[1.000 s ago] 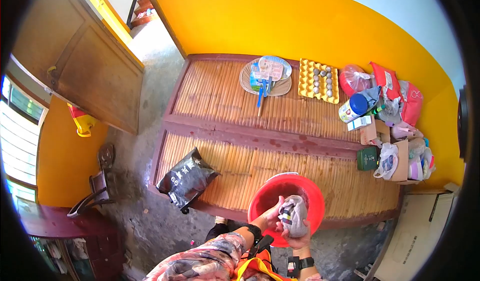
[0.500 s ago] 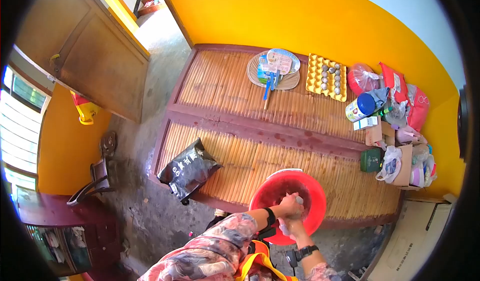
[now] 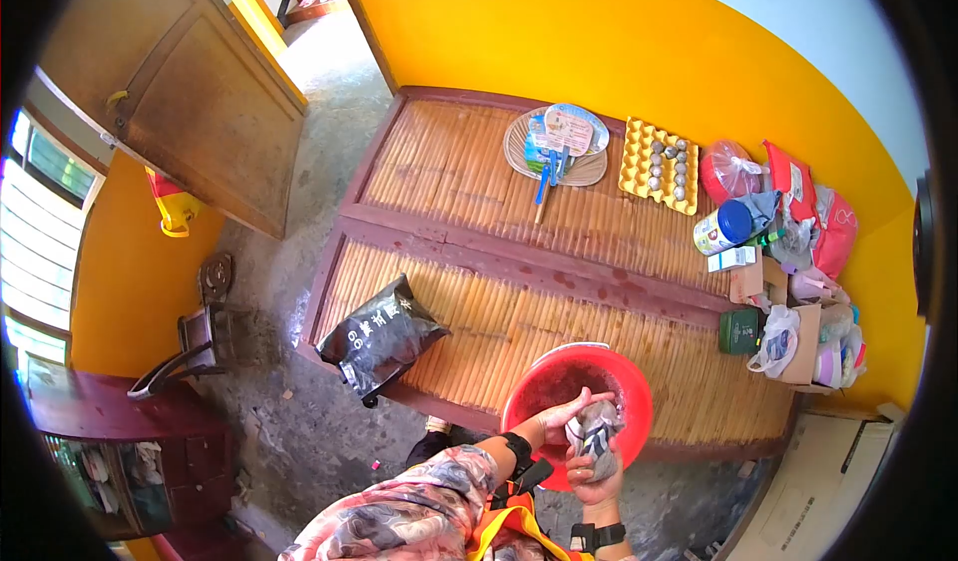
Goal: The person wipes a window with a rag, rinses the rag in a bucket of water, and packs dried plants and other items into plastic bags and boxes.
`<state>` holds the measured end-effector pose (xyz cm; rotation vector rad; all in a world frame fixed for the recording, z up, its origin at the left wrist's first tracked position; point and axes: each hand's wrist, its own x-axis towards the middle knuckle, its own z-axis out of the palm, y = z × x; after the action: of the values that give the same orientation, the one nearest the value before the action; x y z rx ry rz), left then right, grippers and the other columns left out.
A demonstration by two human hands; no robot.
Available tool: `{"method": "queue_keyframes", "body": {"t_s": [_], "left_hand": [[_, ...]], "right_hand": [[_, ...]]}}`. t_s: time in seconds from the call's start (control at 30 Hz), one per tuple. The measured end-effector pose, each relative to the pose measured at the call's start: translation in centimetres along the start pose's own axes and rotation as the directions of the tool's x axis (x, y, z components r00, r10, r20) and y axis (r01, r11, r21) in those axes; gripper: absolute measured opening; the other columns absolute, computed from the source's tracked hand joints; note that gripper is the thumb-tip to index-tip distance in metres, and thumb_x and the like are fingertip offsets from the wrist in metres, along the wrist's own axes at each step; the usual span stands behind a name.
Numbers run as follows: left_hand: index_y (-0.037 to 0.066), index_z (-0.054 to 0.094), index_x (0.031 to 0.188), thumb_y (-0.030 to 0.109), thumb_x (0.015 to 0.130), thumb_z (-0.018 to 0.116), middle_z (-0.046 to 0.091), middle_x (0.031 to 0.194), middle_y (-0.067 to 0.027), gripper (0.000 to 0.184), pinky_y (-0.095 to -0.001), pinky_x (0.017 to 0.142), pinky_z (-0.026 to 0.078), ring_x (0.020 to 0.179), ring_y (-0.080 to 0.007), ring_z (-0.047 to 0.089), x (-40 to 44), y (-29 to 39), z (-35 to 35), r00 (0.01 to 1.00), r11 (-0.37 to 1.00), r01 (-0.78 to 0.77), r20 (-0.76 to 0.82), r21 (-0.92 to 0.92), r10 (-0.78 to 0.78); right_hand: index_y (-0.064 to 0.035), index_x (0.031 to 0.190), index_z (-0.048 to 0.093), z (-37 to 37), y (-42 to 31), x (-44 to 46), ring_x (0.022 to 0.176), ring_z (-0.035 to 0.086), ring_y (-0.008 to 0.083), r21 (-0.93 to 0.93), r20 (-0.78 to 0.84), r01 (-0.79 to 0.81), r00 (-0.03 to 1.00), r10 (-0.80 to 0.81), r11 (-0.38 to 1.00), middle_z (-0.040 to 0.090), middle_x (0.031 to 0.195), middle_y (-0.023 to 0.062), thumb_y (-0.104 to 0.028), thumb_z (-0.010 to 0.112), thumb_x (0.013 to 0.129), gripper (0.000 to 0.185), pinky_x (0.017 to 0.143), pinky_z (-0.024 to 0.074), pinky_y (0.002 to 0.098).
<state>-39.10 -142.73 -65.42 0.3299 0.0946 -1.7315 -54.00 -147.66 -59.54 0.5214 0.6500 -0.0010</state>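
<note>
We hold a wet-looking grey cloth [image 3: 599,433] with dark stripes over the near part of a red bucket [image 3: 641,429], which stands at the front edge of a slatted bamboo platform [image 3: 479,361]; what the bucket rests on is hidden from us. Our right hand [image 3: 602,486] has its grip closed around the lower part of the cloth, the fingers curled across it from below. Our left hand [image 3: 559,419] lies against the cloth's upper left side, its grip loose and unfolded, with the fingers stretched out over the bucket. We wear a dark band on each wrist and a patterned sleeve [image 3: 409,501] on the left arm. To the left of the bucket, well apart from it, a black bag [image 3: 379,339] with white characters lies on the platform. Toward the yellow wall [image 3: 559,32] we see hand fans [image 3: 569,130] piled together and a yellow egg tray [image 3: 639,157] partly filled with greyish eggs. At the right end stand a blue-lidded canister [image 3: 714,234], a dark green box [image 3: 739,331] and a cardboard box [image 3: 804,336].
</note>
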Motion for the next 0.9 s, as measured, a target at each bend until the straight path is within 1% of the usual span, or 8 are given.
{"method": "queue_keyframes", "body": {"t_s": [0.1,0.27,0.37,0.43,0.53,0.6,0.67,0.9], "left_hand": [[0.012,0.046,0.097,0.039,0.08,0.059,0.057,0.09,-0.004,0.034,-0.0357,0.073,0.047,0.083,-0.0184,0.056,1.5,-1.0,0.0,0.994,0.995,-0.055,-0.091,0.078,0.062],[0.009,0.042,0.082,0.026,0.073,0.07,0.054,0.073,-0.0006,0.034,-0.0299,0.06,0.046,0.069,-0.0142,0.054,2.3,0.8,3.6,0.959,0.852,0.151,-0.282,0.501,-0.004],[0.006,0.044,0.079,0.02,0.06,0.069,0.054,0.068,-0.0089,0.034,-0.0343,0.059,0.045,0.064,-0.0203,0.055,3.0,-0.4,3.5,0.933,0.316,0.199,-0.278,0.928,0.227],[0.005,0.046,0.078,0.02,0.06,0.068,0.056,0.069,-0.0115,0.033,-0.0362,0.061,0.046,0.066,-0.0244,0.057,3.4,-1.0,3.3,0.925,0.221,0.261,-0.309,0.94,0.222],[0.004,0.054,0.083,0.014,0.06,0.063,0.06,0.077,-0.0172,0.026,-0.0401,0.067,0.047,0.076,-0.0339,0.06,3.6,-1.5,3.3,0.916,0.126,0.341,-0.359,0.932,0.181],[0.005,0.058,0.088,0.01,0.064,0.059,0.061,0.08,-0.0194,0.025,-0.0417,0.069,0.048,0.082,-0.0337,0.06,3.5,-2.5,3.0,0.931,-0.174,0.34,-0.305,0.924,0.201],[0.006,0.059,0.091,0.009,0.066,0.057,0.061,0.082,-0.0206,0.025,-0.0423,0.07,0.049,0.084,-0.0339,0.06,3.6,-2.8,3.0,0.923,-0.242,0.374,-0.332,0.896,0.195],[0.009,0.062,0.095,0.011,0.075,0.052,0.06,0.093,-0.0194,0.023,-0.042,0.068,0.051,0.085,-0.0347,0.061,4.0,-4.0,3.7,0.838,-0.343,0.528,-0.41,0.777,0.361]], "right_hand": [[-0.0009,0.119,0.043,-1.2,0.5,-0.4,0.075,0.051,0.0172,0.015,0.141,0.022,0.99,-0.024,1.0,0.053,0.102,0.0174,-0.044,0.058,0.075,0.063,0.056,0.0408,0.0239],[-0.0039,0.111,0.048,0.4,0.5,-1.8,0.075,0.053,0.019,-0.325,0.061,0.125,0.992,-0.111,0.937,0.056,0.097,0.0102,-0.031,0.061,0.077,0.046,0.055,0.0416,0.0253],[-0.0068,0.1,0.054,-0.4,-1.1,-1.4,0.066,0.056,0.0187,-0.646,-0.119,0.051,0.979,-0.166,0.762,0.059,0.083,0.0058,-0.022,0.065,0.075,0.031,0.05,0.0425,0.0261],[-0.0105,0.083,0.057,0.2,-0.7,-0.5,0.048,0.054,0.0151,-0.833,-0.284,-0.079,0.911,-0.299,0.548,0.056,0.063,0.0009,-0.017,0.065,0.074,0.014,0.039,0.0406,0.0265],[-0.0094,0.08,0.054,-0.8,-0.3,0.8,0.045,0.051,0.0155,-0.894,-0.214,-0.045,0.917,-0.336,0.446,0.053,0.059,0.0022,-0.016,0.065,0.071,0.016,0.037,0.0356,0.0259],[-0.0103,0.076,0.053,-3.8,-1.3,2.1,0.043,0.05,0.0151,-0.896,-0.217,-0.057,0.922,-0.322,0.441,0.051,0.056,0.0016,-0.018,0.066,0.071,0.016,0.035,0.0362,0.0269],[-0.0113,0.073,0.051,-4.2,-0.5,3.3,0.043,0.05,0.0149,-0.966,-0.21,-0.08,0.798,-0.565,0.245,0.048,0.053,0.0014,-0.015,0.065,0.07,0.015,0.036,0.0378,0.028],[-0.0084,0.088,0.052,-7.3,-1.9,4.6,0.048,0.053,0.0154,-0.944,0.191,-0.054,0.717,-0.671,-0.327,0.053,0.065,0.0035,-0.013,0.062,0.074,0.018,0.038,0.0411,0.0289]]}}
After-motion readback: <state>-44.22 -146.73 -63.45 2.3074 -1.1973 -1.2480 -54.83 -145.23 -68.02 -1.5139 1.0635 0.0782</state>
